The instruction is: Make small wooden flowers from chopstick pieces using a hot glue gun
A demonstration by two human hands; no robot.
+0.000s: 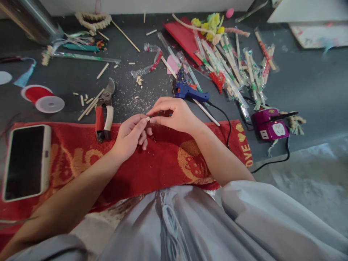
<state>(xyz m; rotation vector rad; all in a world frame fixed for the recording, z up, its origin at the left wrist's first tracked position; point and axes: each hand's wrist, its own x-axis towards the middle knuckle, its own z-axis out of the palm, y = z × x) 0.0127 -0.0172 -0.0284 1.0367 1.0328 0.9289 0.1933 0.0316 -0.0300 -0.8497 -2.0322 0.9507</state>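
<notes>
My left hand (132, 134) and my right hand (174, 114) meet over the far edge of a red towel (152, 166). Both are closed in a pinch on a tiny pale wooden piece (148, 118) held between their fingertips. Red-handled pruning shears (104, 108) lie just left of my left hand, half on the towel. A blue glue gun (190, 92) rests just beyond my right hand, its black cord running right. Sawdust and short stick offcuts (139, 81) litter the dark surface beyond the hands.
A phone (25, 161) lies on the towel at left. A red ribbon spool (40, 98) sits far left. Several wrapped chopsticks (231, 69) are heaped at the back right beside red paper (185, 36) and a purple device (269, 125). Long sticks (125, 35) lie at the back.
</notes>
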